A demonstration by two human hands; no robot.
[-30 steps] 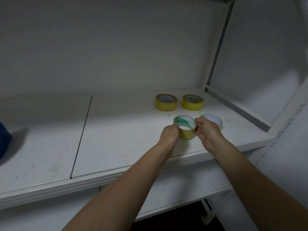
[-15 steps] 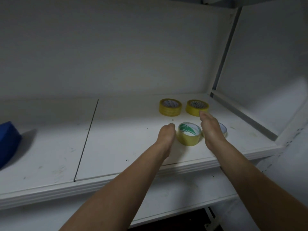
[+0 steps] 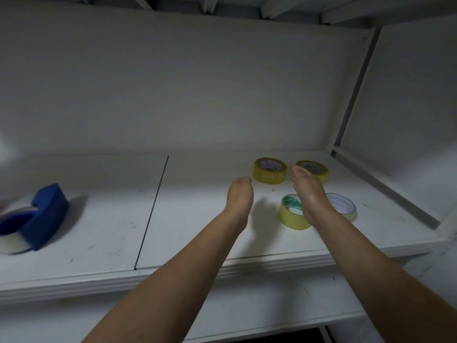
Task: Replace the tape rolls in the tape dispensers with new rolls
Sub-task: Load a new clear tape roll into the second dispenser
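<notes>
- Since a second ago, both hands have let go of the green-labelled roll (image 3: 291,219) and moved further back over the shelf (image 3: 188,214).
- That roll lies flat near the shelf's front right, its hole facing up and its axis upright.
- Our right hand (image 3: 310,194) stretches above it, fingers straight and empty. The tips are at the far right yellow roll (image 3: 320,170), and we cannot tell whether they touch it.
- Our left hand (image 3: 239,196) is loosely curled and holds nothing.
- Another yellow roll (image 3: 270,170) and a pale roll (image 3: 345,206) lie flat nearby.
- A blue dispenser (image 3: 42,214) sits well to the left, blurred.

A scuffed white shelf board (image 3: 197,231) carries four flat-lying yellowish tape rolls (image 3: 270,170) at right and a blue plastic tape dispenser (image 3: 42,214) at left.
</notes>
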